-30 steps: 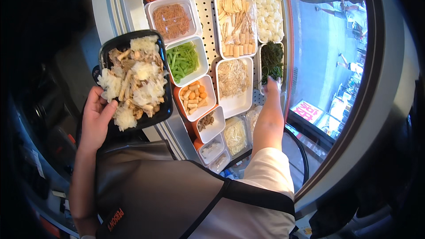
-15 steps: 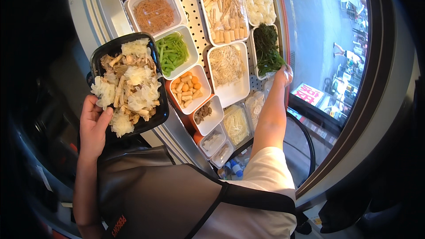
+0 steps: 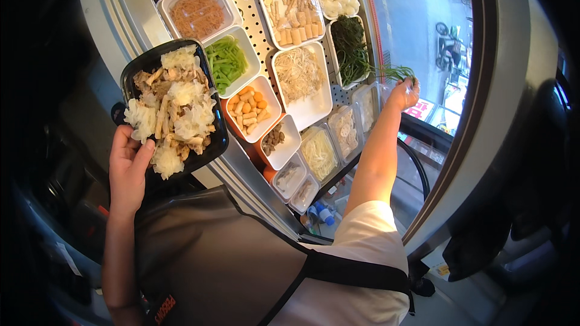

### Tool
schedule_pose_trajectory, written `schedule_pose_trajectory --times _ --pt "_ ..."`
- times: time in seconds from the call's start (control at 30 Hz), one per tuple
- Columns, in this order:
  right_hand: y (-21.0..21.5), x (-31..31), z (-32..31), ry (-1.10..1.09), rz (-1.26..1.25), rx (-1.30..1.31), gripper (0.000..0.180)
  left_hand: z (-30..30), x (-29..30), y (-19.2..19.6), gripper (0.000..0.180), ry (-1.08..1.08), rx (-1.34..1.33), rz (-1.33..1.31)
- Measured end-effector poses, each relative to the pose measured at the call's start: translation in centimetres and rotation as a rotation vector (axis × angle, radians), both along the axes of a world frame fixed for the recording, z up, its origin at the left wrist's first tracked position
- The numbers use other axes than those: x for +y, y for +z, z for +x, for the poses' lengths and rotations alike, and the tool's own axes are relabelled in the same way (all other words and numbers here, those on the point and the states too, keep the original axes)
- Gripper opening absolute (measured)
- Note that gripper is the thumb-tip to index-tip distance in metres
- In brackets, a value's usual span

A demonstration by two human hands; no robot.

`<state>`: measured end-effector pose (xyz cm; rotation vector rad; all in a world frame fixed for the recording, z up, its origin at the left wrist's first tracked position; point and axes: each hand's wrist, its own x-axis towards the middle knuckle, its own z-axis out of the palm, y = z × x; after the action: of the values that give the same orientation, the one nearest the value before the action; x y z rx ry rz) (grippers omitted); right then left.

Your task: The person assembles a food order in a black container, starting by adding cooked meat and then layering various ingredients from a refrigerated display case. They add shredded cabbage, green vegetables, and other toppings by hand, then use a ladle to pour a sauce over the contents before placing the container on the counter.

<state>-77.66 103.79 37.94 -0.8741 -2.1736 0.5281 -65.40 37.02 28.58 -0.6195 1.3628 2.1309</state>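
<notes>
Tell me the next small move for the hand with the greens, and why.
Probably swing the right hand left toward the black tray. It grips a pinch of green stalks lifted beside the leafy greens tub, while the left hand holds the heaped tray away from it.

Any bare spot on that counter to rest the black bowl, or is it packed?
Packed: white trays sit edge to edge. Bare patches: the perforated strip between the minced-meat tray and the tofu-strip tray, and the steel rail left of the black bowl. The left hand holds the bowl; the right hand grips greens.
</notes>
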Motion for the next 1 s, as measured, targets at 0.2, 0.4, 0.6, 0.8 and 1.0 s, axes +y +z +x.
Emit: schedule_pose_trajectory --times 0.2,0.4,0.6,0.8,1.0 --pt "4.9 -8.3 1.3 0.096 0.018 0.089 0.023 -0.6 -0.1 -0.3 0.02 -0.036 0.023 0.012" --pt "7.4 -23.5 3.7 0.255 -0.131 0.2 0.016 -0.6 -0.1 -0.6 0.02 -0.025 0.078 0.02" --pt "7.5 -34.0 7.3 0.677 -0.137 0.19 0.017 -0.7 -0.8 -1.0 0.019 -0.107 0.171 -0.146" --pt "13.2 -41.9 8.0 0.837 -0.087 0.321 0.025 -1.7 -2.2 -0.7 0.018 -0.155 0.129 -0.074" --pt "18.1 -48.0 7.7 0.986 -0.024 0.372 0.024 -3.1 -3.5 -1.4 0.017 -0.252 0.124 0.018"
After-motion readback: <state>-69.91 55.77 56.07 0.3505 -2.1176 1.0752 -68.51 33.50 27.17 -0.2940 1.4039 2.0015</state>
